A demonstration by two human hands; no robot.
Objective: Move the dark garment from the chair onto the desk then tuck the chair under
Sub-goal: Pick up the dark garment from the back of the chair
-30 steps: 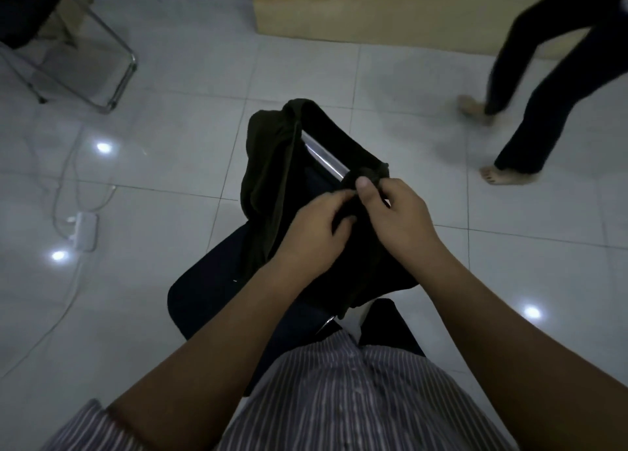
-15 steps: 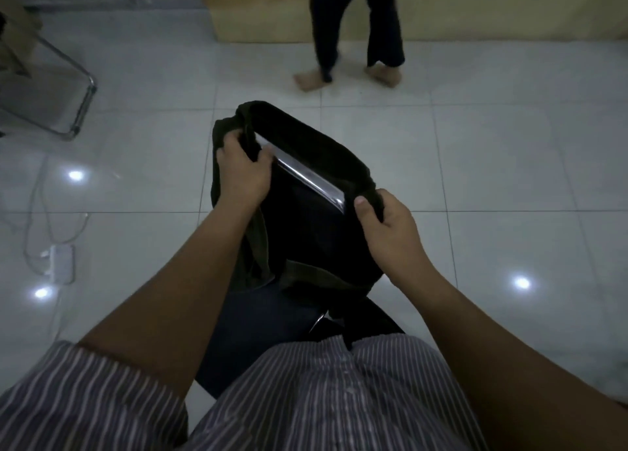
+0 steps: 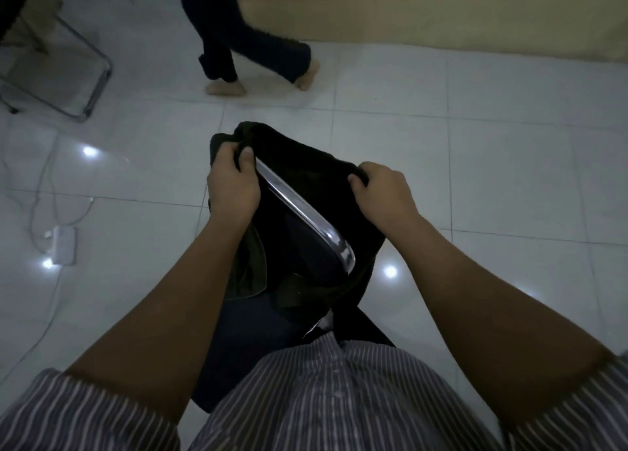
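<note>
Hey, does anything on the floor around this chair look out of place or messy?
Yes: a white power strip lies loose on the tiled floor at left, its cables trailing in loops across the tiles. Nothing looks spilled or broken.

The chair (image 3: 272,331) stands on the floor (image 3: 509,178) in the middle, its backrest rail (image 3: 299,209) on the far side of the seat. The garment (image 3: 306,165) hangs over the rail. The left hand (image 3: 232,182) is on its left end, the right hand (image 3: 384,195) on its right end. A second chair (image 3: 68,76) is far left, a power strip (image 3: 63,246) left. Another person's feet (image 3: 258,80) are far behind the garment.
</note>
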